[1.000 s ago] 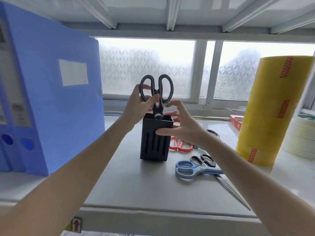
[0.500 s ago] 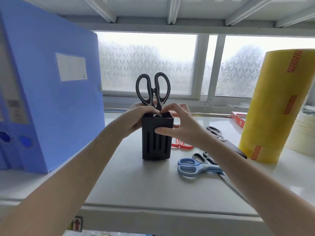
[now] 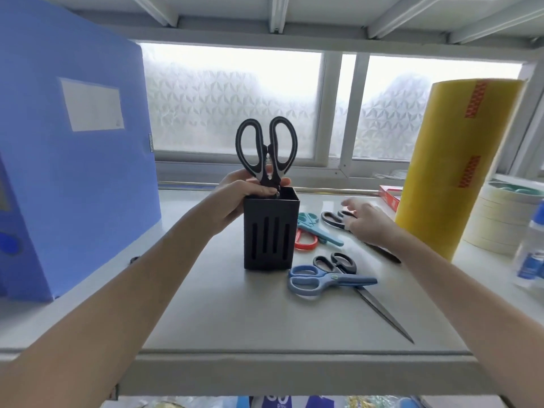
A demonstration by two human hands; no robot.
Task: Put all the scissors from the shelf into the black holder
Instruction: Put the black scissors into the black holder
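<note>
**One pair in the holder, the rest on the shelf**

The left hand [image 3: 235, 195] grips the black holder [image 3: 270, 231] at its rim; black-grey scissors [image 3: 266, 151] stand inside, handles up. At 3 o'clock, the right hand [image 3: 365, 222], fingers spread, rests over black scissors [image 3: 331, 218]. Teal scissors [image 3: 312, 226], red scissors [image 3: 306, 242] and blue scissors [image 3: 321, 281] lie on the shelf [image 3: 235, 313]. The blue file box [image 3: 73, 172] label is blank.

On the grey metal shelf [image 3: 223, 313] the black slotted plastic holder [image 3: 270, 231] stands mid-way, the black-and-grey-handled kitchen scissors [image 3: 266, 148] upright in it. Left of it stands the tall blue file box [image 3: 73, 160]. Right of it lie four pairs of scissors, and farther right the tall yellow tape-roll stack [image 3: 459, 163].
</note>
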